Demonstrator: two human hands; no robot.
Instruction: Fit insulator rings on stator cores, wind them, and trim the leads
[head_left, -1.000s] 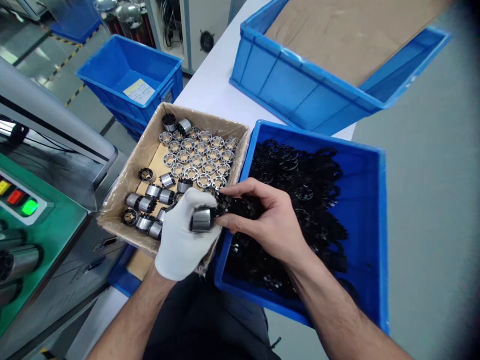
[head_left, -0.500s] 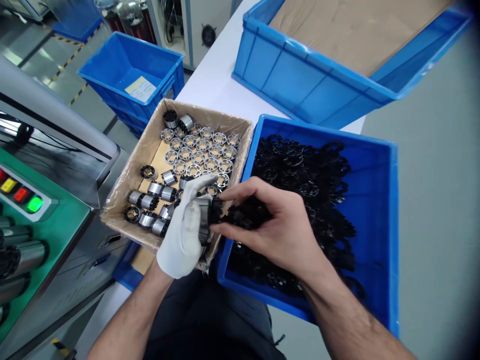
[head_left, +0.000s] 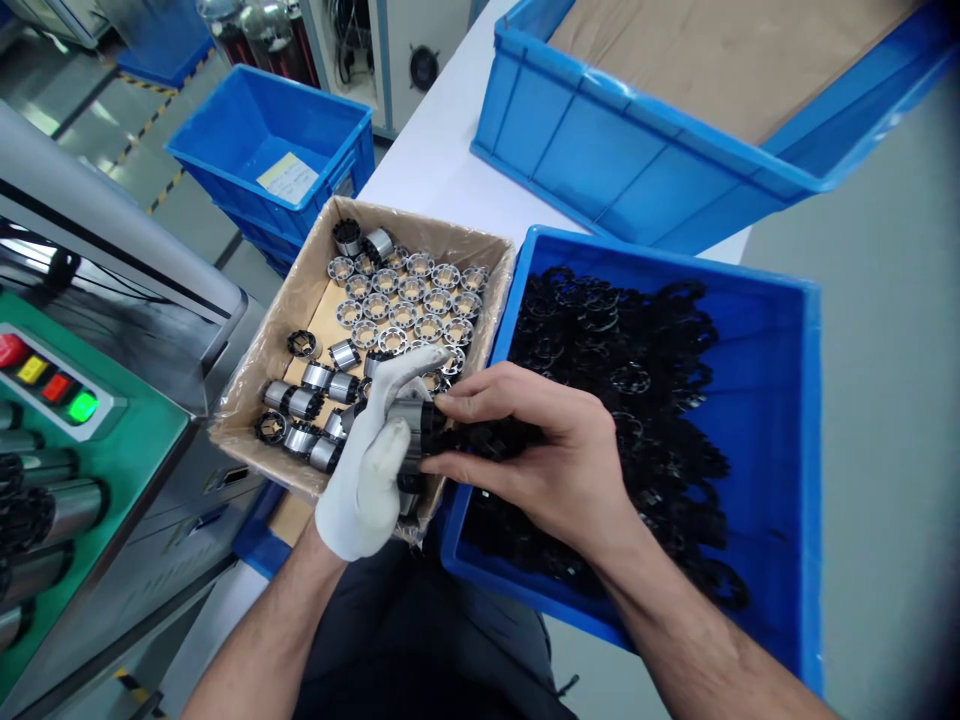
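My left hand [head_left: 369, 468], in a white glove, is closed round a small silver metal cylinder [head_left: 411, 421], held over the near right corner of the cardboard box [head_left: 262, 360]. My bare right hand [head_left: 555, 452] pinches a black plastic ring [head_left: 444, 428] against the cylinder's right end and holds a few more black rings in its palm. The box holds rows of upright silver cylinders [head_left: 405, 300] and several lying ones capped in black [head_left: 300, 420]. To the right, a blue bin [head_left: 780, 430] is heaped with black rings [head_left: 637, 400].
A large blue crate [head_left: 622, 170] lined with cardboard stands behind on the white table [head_left: 427, 170]. A blue bin [head_left: 262, 150] with a paper slip sits on the floor at left. A green control panel [head_left: 67, 400] with coloured buttons and metal rollers [head_left: 45, 510] lies at the left.
The cylinder in my left hand has turned so that its end faces my right hand, which has brought the black ring up against it. The view has shifted slightly.
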